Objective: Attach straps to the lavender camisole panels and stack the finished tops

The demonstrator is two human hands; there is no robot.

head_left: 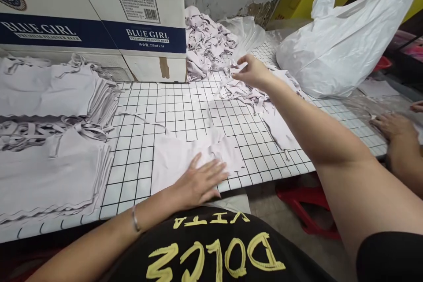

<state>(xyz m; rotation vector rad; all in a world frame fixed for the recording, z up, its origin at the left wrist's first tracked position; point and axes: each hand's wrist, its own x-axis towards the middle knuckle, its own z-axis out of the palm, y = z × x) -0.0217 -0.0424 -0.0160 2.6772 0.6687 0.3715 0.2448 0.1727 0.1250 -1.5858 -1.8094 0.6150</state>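
A pale lilac-white garment piece [170,158] with thin straps lies on the grid-patterned table near its front edge. My left hand [201,181] rests flat on this piece, fingers spread. One strap [211,110] runs blurred from the garment's top towards my right hand [254,72], which is raised over the far part of the table. Its thumb and fingers are curled round what looks like the strap's end. Another strap [145,119] trails loosely to the left. Beneath and beyond my right hand lies a loose heap of similar pieces [246,92].
Neat stacks of garment pieces [49,92] fill the table's left side, before a large beer carton [95,22]. A bigger fabric pile [209,39] lies behind. A white plastic bag [340,48] stands back right. Another person's hand [395,128] is at the right; red stools [307,202] stand below.
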